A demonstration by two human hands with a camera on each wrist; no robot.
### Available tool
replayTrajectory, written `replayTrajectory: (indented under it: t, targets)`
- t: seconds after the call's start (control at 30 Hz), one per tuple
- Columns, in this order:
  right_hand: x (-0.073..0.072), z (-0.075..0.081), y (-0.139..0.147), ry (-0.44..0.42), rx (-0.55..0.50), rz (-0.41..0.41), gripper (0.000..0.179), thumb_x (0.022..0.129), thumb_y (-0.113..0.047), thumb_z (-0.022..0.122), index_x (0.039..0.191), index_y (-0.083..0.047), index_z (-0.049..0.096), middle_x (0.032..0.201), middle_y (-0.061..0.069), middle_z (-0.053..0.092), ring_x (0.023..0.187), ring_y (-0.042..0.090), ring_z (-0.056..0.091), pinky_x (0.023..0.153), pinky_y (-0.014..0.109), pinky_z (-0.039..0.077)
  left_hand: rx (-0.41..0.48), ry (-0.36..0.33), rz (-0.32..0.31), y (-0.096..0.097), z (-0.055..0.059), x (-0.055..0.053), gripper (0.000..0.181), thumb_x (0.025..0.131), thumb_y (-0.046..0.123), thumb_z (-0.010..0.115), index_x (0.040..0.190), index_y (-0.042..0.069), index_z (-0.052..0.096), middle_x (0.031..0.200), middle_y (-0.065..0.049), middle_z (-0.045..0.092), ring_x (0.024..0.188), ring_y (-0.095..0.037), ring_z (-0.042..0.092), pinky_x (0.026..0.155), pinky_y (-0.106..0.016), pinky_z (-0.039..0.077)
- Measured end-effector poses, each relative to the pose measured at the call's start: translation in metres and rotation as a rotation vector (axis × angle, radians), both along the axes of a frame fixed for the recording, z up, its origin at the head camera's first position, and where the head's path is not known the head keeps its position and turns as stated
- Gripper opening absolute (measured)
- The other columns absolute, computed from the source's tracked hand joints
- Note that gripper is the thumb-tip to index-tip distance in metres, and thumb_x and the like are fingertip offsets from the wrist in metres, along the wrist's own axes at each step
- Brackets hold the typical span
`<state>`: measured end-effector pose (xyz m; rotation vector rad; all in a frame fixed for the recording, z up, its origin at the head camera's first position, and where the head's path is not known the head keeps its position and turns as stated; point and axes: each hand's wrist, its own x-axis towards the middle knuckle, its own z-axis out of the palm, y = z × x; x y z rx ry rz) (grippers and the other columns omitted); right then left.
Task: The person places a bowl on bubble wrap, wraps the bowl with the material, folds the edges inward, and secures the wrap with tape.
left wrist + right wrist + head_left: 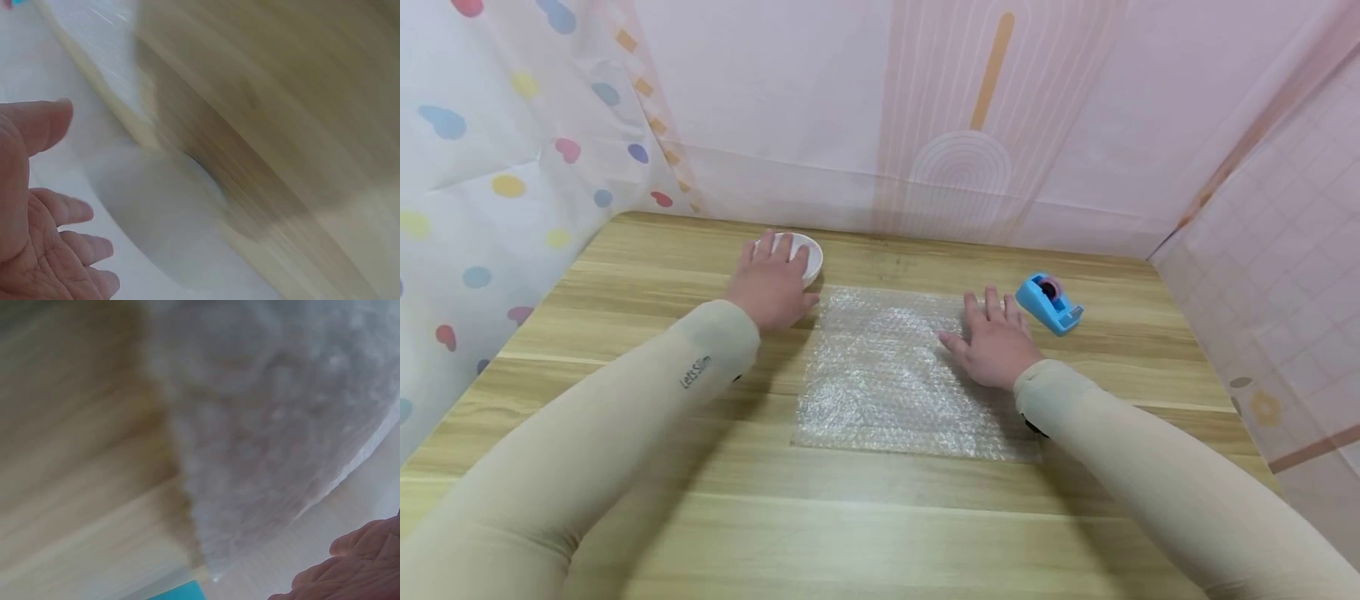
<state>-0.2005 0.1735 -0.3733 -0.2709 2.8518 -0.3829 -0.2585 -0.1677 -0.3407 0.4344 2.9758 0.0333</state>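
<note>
A sheet of clear bubble wrap (887, 375) lies flat on the wooden table. Left of its far corner sits a round white dish (812, 258), partly hidden by my left hand (771, 287). That hand hovers over the dish with its fingers spread; in the left wrist view the fingers are apart from the blurred dish (169, 219). My right hand (998, 346) is over the right part of the bubble wrap (269, 437), fingers extended. Whether its palm touches the sheet I cannot tell.
Just beyond the right hand stands a blue tape dispenser (1051, 304) holding a pink roll. The wooden tabletop (760, 517) meets a patterned cloth backdrop (775, 100) at the back and on both sides.
</note>
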Motion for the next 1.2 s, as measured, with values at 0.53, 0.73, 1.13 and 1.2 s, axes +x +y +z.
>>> replayTrajectory:
  t: [0.53, 0.73, 1.13, 1.2]
  targets:
    - [0.003, -0.003, 0.019, -0.006, 0.013, -0.003, 0.087, 0.109, -0.064, 0.032, 0.171, -0.012, 0.001, 0.176, 0.024, -0.011, 0.160, 0.053, -0.013, 0.129, 0.069, -0.001, -0.084, 0.093, -0.136, -0.037, -0.012, -0.002, 0.028, 0.104, 0.014, 0.056, 0.126, 0.006, 0.073, 0.134, -0.019, 0.071, 0.146, -0.052, 0.044, 0.121, -0.071, 0.031]
    - [0.003, -0.002, 0.025, -0.001, 0.016, -0.006, 0.086, 0.109, -0.062, 0.033, 0.170, -0.010, 0.002, 0.175, 0.025, -0.011, 0.160, 0.053, -0.013, 0.128, 0.070, -0.001, -0.093, 0.101, -0.160, -0.038, -0.012, -0.001, 0.023, 0.104, 0.014, 0.058, 0.119, 0.005, 0.073, 0.121, -0.018, 0.077, 0.143, -0.050, 0.049, 0.120, -0.071, 0.032]
    - [0.004, -0.003, 0.032, -0.008, 0.017, 0.000, 0.082, 0.111, -0.058, 0.032, 0.170, -0.008, 0.003, 0.175, 0.026, -0.011, 0.159, 0.053, -0.016, 0.129, 0.068, -0.003, -0.060, 0.151, -0.254, -0.018, -0.008, 0.011, 0.012, 0.103, 0.014, 0.064, 0.108, 0.008, 0.073, 0.122, -0.013, 0.078, 0.142, -0.048, 0.052, 0.121, -0.069, 0.032]
    - [0.004, -0.004, 0.033, -0.011, 0.020, 0.001, 0.083, 0.111, -0.058, 0.031, 0.170, -0.008, 0.003, 0.175, 0.026, -0.011, 0.159, 0.053, -0.016, 0.129, 0.068, -0.003, -0.053, 0.157, -0.277, -0.011, -0.007, 0.015, 0.013, 0.102, 0.014, 0.065, 0.111, 0.009, 0.074, 0.123, -0.012, 0.078, 0.143, -0.047, 0.052, 0.122, -0.069, 0.032]
